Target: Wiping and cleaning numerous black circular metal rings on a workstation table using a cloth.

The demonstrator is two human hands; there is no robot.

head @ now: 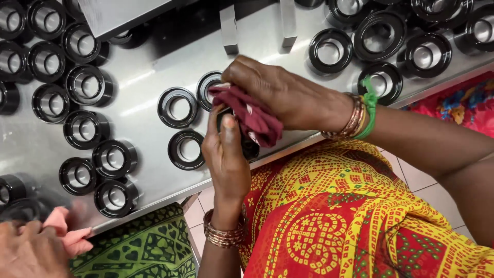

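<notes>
Grey metal worktop (144, 103) is crowded with black rings; one black ring (250, 148) is gripped in the closed left hand (226, 154), a maroon cloth (252, 116) pinched by the right hand (283, 95).

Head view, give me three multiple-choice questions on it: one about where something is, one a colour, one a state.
1. Where are the loose black rings?
A. on the metal table
B. on the floor
C. in a box

2. What colour is the cloth in the right hand?
A. white
B. maroon
C. blue

3. What is the left hand doing?
A. lying flat
B. gripping a black part
C. hanging empty

Answers: 1 A, rings lie across the steel top; 2 B, the cloth is dark red; 3 B, the fingers curl around the part.
</notes>
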